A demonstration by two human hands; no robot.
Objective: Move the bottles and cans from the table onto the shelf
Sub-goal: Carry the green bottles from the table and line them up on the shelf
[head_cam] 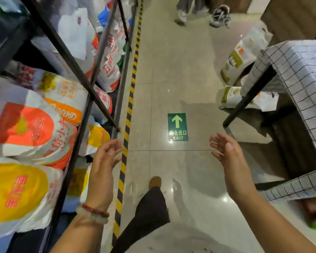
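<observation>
A person looks down an aisle between a black metal shelf (67,57) on their left, packed with printed white sacks (35,128), and a tabletop (299,73) draped in a blue-and-white checked cloth on their right. No bottles or cans show anywhere in view; the tabletop's upper surface is mostly out of sight, so whether any stand on it cannot be told.

What could go wrong: the person appears to be mid-stride, one brown shoe (155,182) forward on glossy floor tiles, which look as if they could be slippery. More sacks (244,52) lie on the floor beside the black table leg (248,95), a possible trip point when stepping toward the tabletop. With no task item in sight, a reach made from here would likely be guesswork.

The left hand (104,165) is raised near the shelf's edge, palm turned inward, fingers loosely spread and slightly bent, holding nothing. A beaded bracelet (94,213) circles its wrist. The right hand (228,154) mirrors it near the tabletop's corner, palm facing inward, fingers extended and relaxed, also empty. The two hands are well apart, with a green floor exit sign (177,127) between and beyond them.
</observation>
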